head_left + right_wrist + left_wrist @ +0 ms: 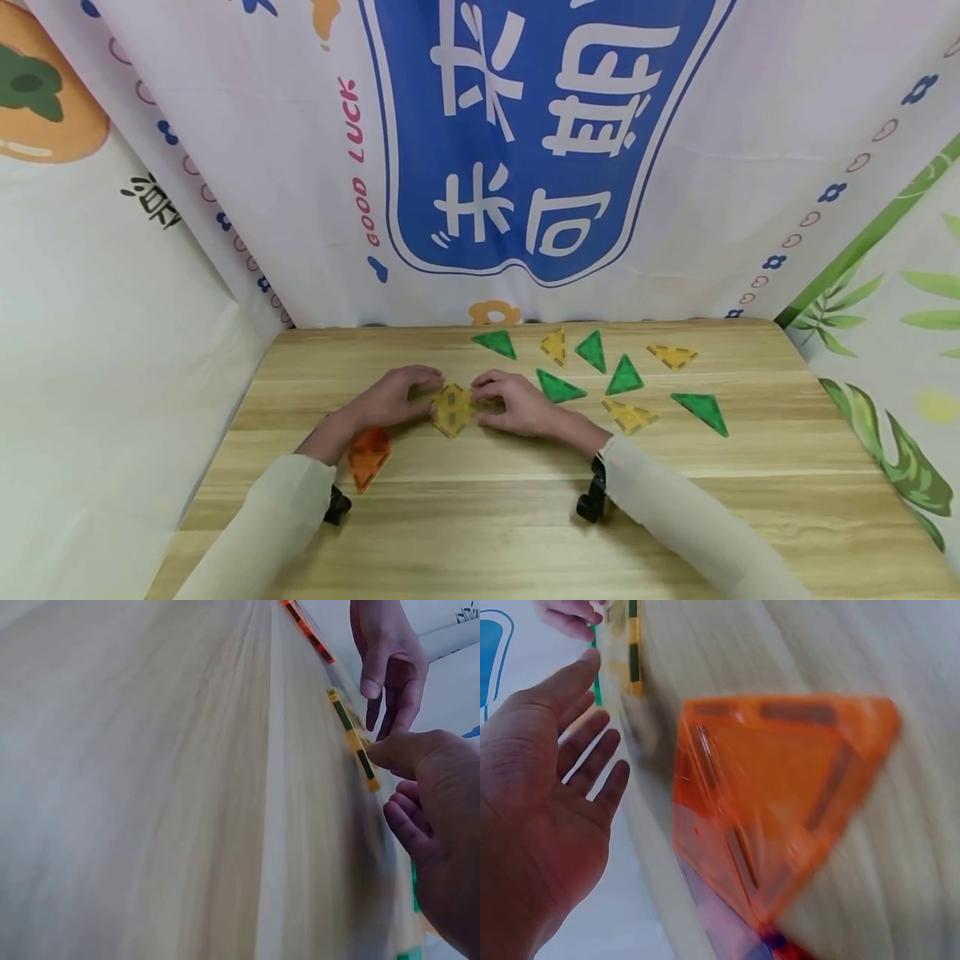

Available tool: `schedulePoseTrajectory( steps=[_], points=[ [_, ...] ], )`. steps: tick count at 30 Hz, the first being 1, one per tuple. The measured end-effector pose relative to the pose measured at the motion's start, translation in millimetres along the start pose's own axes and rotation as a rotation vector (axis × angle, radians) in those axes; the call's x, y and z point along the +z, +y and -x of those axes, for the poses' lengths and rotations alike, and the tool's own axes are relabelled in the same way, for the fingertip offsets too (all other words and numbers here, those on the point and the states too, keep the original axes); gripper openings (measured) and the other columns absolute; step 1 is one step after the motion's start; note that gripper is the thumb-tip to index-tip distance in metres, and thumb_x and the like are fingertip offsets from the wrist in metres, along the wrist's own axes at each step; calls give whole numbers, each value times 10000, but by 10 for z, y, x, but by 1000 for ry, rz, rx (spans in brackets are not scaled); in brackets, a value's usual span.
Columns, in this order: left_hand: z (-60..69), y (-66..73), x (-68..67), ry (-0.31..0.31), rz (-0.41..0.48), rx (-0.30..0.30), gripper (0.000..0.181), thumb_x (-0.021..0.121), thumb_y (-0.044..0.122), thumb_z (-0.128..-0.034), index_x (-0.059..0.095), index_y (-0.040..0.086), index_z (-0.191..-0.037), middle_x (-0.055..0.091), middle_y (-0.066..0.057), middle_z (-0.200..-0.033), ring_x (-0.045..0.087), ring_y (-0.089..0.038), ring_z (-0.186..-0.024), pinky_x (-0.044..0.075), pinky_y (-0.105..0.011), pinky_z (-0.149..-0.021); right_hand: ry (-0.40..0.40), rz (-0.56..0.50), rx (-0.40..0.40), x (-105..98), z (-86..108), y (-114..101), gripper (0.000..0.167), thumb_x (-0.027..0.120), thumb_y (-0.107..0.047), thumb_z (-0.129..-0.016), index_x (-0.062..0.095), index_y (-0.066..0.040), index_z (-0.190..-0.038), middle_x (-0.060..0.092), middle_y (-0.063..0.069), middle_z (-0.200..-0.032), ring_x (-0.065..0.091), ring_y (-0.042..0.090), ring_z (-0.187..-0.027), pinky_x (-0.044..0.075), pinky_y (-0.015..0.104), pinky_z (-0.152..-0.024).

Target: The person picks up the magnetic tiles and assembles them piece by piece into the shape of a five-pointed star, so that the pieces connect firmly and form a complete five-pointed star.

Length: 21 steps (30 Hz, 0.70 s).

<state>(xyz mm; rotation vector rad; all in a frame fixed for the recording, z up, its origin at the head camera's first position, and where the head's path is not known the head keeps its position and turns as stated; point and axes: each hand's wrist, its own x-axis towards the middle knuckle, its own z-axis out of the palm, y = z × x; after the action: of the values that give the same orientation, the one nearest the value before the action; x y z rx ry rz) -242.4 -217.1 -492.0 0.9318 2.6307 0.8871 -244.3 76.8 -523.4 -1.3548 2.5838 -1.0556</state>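
Note:
In the head view, yellow translucent magnetic tiles (452,409) form a many-sided shape between the two hands. My left hand (395,396) is at the shape's left edge; its fingers look relaxed and spread in the left wrist view. On the other side my right hand (517,404) holds the right edge, which is blurred. In the right wrist view its thumb lies on a yellow tile (352,735), with the other fingers curled below. Beside the left wrist is a joined orange piece (369,458), seen close in the left wrist view.
Green triangle tiles (625,376) and yellow triangle tiles (630,415) lie scattered on the right and back of the wooden table (480,533). A printed cloth (315,292) hangs behind the table's back edge. Dark wrist cameras (592,500) sit under both forearms.

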Motion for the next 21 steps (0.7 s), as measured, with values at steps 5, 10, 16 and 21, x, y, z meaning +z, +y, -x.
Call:
schedulePoseTrajectory(
  steps=[5,10,16,21],
  points=[
    [-136,94,14,53,-41,-19,515,740,151,-1001,594,-39,-1457,591,-226,-1490,517,-427,-1415,400,-592,-1187,19,-14,65,-152,193,-7,391,838,-169,-924,747,-2,-1266,656,152,-1370,676,233,-1150,585,385,-963],
    [-363,153,71,74,-63,-13,552,730,170,-1014,554,-28,-1499,536,-222,-1550,472,-425,-1457,374,-590,-1208,58,28,126,-322,401,34,408,858,-188,-912,747,-9,-1262,662,144,-1352,673,244,-1162,586,411,-964],
    [-665,199,139,65,-50,-21,583,724,199,-1025,523,-14,-1529,476,-219,-1602,426,-396,-1500,343,-548,-1242,158,125,181,-486,613,127,406,892,-224,-879,774,-7,-1201,692,139,-1287,659,302,-1212,561,474,-1025],
    [-864,213,203,49,-76,-20,596,720,187,-1024,506,-10,-1544,442,-226,-1625,412,-398,-1509,335,-541,-1248,220,234,237,-546,732,183,424,927,-308,-837,807,-35,-1139,710,119,-1244,646,301,-1195,553,485,-1018]
  ],
)
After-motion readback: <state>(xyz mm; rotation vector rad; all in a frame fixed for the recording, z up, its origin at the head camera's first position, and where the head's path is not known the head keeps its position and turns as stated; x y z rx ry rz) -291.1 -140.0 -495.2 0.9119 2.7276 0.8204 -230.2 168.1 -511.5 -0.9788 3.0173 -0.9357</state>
